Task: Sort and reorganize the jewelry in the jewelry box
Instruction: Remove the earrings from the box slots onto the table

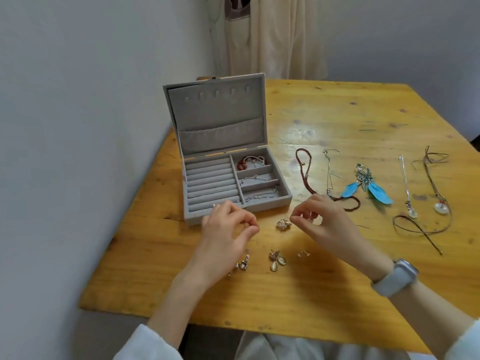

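Observation:
The grey velvet jewelry box stands open at the table's left, lid upright. Its right compartments hold a red bead bracelet and two silver chains; its ring rolls fill the left side. My left hand hovers at the box's front edge, fingertips pinched together on something too small to make out. My right hand pinches a small silver earring just above the table. A gold flower earring lies between my hands. Nearer me lie a drop earring, a stud and a crystal cluster.
Right of the box lie a brown bead necklace, a thin silver chain, blue feather earrings, a silver pendant necklace and a cord necklace. A wall runs along the wooden table's left side.

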Tool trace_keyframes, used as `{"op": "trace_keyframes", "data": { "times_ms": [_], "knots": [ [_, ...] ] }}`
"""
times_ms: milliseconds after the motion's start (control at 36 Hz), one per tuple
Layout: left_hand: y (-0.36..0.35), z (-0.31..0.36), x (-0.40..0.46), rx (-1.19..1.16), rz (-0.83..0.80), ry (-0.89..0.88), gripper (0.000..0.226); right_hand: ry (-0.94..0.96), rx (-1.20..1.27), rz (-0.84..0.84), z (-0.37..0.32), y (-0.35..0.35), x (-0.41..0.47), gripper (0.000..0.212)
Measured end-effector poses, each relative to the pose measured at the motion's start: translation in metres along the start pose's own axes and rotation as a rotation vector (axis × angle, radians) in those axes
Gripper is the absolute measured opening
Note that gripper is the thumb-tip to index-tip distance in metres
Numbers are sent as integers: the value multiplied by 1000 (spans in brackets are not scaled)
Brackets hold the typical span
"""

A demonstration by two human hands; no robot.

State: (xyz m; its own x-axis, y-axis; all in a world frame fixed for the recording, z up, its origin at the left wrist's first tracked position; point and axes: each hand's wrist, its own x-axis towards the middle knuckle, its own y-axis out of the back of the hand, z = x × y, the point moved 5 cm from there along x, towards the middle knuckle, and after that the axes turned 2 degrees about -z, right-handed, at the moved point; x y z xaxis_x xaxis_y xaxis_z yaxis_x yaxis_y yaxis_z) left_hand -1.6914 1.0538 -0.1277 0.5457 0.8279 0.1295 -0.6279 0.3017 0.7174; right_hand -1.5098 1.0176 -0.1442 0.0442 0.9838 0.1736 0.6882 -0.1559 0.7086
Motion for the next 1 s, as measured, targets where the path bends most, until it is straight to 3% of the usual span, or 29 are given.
{"op": "trace_keyframes", "data": {
  "times_ms": [111,250,528,694,1000],
  "knots": [
    [-37,25,6,79,-79,-42,1,-73,1,22,20,14,-27,5],
    [-69,43,17,189,-150,-99,11,-146,-48,22,40,22,-52,5],
    [-97,49,23,249,-189,-121,14,-107,-180,82,50,23,-61,8],
    [-94,49,22,203,-134,-117,16,-88,-164,83,51,20,-62,12],
    [-21,18,23,224,174,-55,15,-3,21,121,22,25,-20,14]
  ]
}}
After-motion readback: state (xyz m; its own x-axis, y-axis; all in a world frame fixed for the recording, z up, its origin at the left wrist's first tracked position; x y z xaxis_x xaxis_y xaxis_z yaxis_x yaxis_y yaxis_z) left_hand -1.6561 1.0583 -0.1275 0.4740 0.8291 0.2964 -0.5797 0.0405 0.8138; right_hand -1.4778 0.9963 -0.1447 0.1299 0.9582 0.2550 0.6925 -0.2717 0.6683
